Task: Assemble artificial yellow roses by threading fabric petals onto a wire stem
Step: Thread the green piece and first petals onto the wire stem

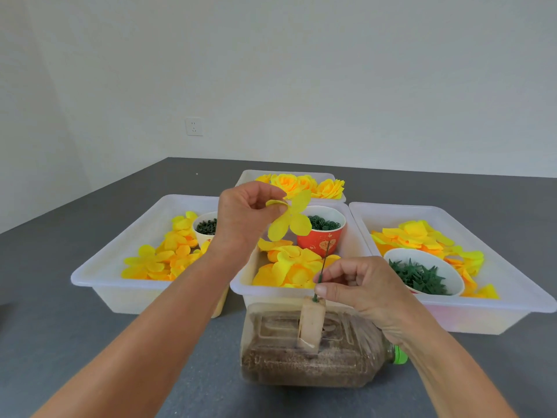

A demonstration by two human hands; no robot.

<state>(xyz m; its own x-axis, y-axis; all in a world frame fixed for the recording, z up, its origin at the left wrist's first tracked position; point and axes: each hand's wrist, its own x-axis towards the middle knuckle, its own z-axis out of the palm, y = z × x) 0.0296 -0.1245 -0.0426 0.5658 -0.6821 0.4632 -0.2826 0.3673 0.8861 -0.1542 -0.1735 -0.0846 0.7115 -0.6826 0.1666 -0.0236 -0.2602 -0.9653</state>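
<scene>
Grey tabletop, white wall behind: at frame centre my left hand (247, 212) pinches a yellow petal (291, 217), thin, limp fabric best held near its middle. Just below, my right hand (358, 285) pinches the slim, bendable stem (322, 271), planted upright in a block (312, 322).

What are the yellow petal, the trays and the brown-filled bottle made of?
Petal: thin matte sheet, probably fabric; it flops from the left hand. Trays: milky translucent plastic, smooth rims. Bottle: clear plastic, green cap; its filling looks like sand or soil.
</scene>
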